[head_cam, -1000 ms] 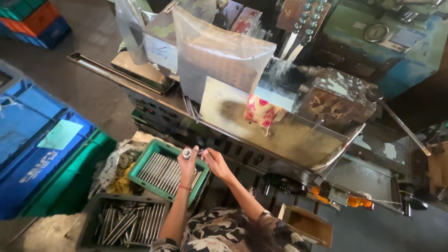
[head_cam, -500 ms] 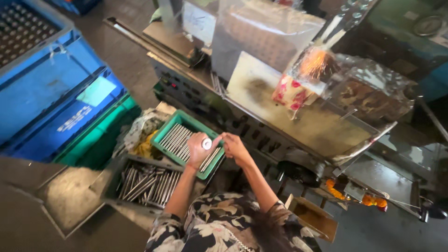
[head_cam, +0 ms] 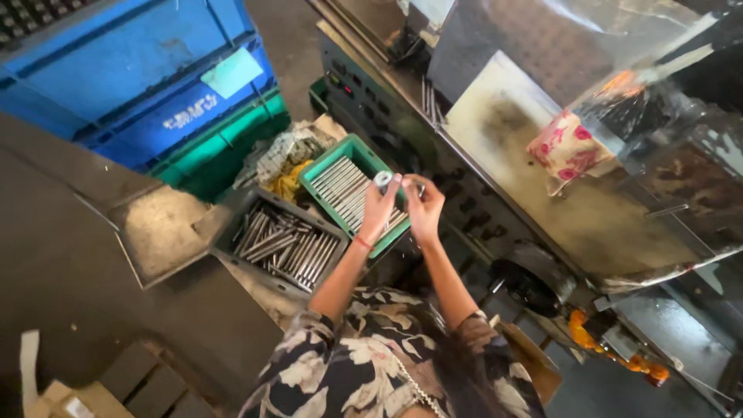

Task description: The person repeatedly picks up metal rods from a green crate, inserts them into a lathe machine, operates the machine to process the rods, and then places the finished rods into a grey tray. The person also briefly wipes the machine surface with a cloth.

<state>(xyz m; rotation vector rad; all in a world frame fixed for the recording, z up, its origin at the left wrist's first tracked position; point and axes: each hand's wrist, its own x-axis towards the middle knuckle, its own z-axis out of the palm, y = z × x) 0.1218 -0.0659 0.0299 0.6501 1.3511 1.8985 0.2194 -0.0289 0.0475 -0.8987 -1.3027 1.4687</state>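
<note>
- Holding a small round metal piece (head_cam: 382,179) at its fingertips, the left hand (head_cam: 379,209) is raised above the green tray (head_cam: 319,164); the fingers are pinched on the piece.
- The right hand (head_cam: 424,207) sits just beside the left one, fingers curled on a thin metal part (head_cam: 419,186); how firmly it grips cannot be told.
- Against the picture half a second ago, both hands stay together over the green tray, and the round piece is now held a little higher at the fingertips; the view has swung, so the tray sits nearer the middle.
- The green tray holds silvery rods (head_cam: 343,184) laid side by side; the hands hover over its machine-side edge.
- Beside the green tray, on the person's side, a grey metal bin (head_cam: 228,224) holds more rods in a loose heap; the two touch or nearly touch.
- Behind the green tray lie a crumpled plastic bag (head_cam: 282,151) and a yellow cloth (head_cam: 288,183).
- Past those, well apart from the tray, stand stacked blue crates (head_cam: 124,70) on a green crate (head_cam: 232,147).
- On the tray's other side runs the dark machine front (head_cam: 364,101), close by, with a flat worn plate (head_cam: 534,193) above it bearing a pink flowered pouch (head_cam: 567,147).
- Open room is narrow: the tray is hemmed between machine, bin and crates.
</note>
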